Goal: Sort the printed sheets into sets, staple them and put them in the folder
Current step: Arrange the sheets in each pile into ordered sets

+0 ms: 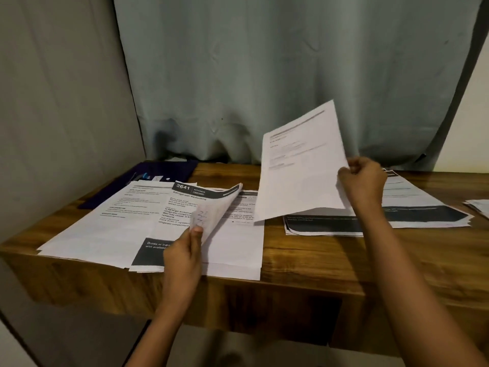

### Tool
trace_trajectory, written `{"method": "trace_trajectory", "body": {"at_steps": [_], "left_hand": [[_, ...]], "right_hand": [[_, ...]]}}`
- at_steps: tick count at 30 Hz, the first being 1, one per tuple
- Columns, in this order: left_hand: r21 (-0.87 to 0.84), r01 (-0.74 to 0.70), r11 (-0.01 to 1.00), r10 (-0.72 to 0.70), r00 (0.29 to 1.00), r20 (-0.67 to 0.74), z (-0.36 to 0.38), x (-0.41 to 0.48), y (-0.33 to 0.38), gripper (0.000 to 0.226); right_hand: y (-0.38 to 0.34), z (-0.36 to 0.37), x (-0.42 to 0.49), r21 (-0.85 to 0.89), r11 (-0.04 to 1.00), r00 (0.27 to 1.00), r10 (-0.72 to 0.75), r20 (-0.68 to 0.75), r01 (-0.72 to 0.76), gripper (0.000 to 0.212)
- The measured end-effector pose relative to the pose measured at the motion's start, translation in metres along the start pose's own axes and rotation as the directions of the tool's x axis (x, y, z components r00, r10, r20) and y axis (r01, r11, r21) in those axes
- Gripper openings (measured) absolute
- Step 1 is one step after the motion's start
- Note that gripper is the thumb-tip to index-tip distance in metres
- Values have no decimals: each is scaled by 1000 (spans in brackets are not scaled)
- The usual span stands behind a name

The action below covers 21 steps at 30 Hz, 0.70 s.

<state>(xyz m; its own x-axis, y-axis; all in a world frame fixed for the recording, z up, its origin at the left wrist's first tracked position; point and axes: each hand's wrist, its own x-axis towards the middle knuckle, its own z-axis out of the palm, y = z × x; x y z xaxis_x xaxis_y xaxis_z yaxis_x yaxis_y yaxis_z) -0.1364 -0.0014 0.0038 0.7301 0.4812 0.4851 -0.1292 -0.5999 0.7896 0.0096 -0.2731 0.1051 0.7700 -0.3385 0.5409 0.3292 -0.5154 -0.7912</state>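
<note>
My right hand pinches the right edge of a printed sheet and holds it up, tilted, above the wooden table. Lower left, my left hand pinches the curled-up edge of the top sheet of a middle pile headed "2641 Kitchen". A flat sheet of text lies to the left of that pile, and another sheet lies partly under it on the right. A stack with dark bands lies at the right, under my right arm. A dark purple folder lies at the back left.
A grey-green curtain hangs right behind the table. A few more sheets poke in at the far right edge. Small objects, one with a blue part, rest on the folder. The table's front edge is close to me.
</note>
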Motion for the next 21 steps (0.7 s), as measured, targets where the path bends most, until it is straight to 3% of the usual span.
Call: {"method": "trace_trajectory", "body": {"at_steps": [5, 11, 18, 21], "left_hand": [[-41, 40, 998, -43, 996, -80, 7, -4, -5, 53], [-17, -80, 997, 80, 996, -47, 9, -6, -1, 53], [149, -283, 948, 242, 939, 244, 8, 4, 2, 38], [212, -335, 918, 241, 896, 373, 6, 10, -6, 56]], "right_hand": [[5, 17, -21, -46, 994, 981, 102, 163, -96, 16], [1, 51, -60, -44, 984, 925, 178, 337, -173, 16], [-12, 89, -105, -32, 984, 869, 172, 464, -178, 22], [-18, 96, -117, -47, 986, 844, 161, 511, -160, 32]]}}
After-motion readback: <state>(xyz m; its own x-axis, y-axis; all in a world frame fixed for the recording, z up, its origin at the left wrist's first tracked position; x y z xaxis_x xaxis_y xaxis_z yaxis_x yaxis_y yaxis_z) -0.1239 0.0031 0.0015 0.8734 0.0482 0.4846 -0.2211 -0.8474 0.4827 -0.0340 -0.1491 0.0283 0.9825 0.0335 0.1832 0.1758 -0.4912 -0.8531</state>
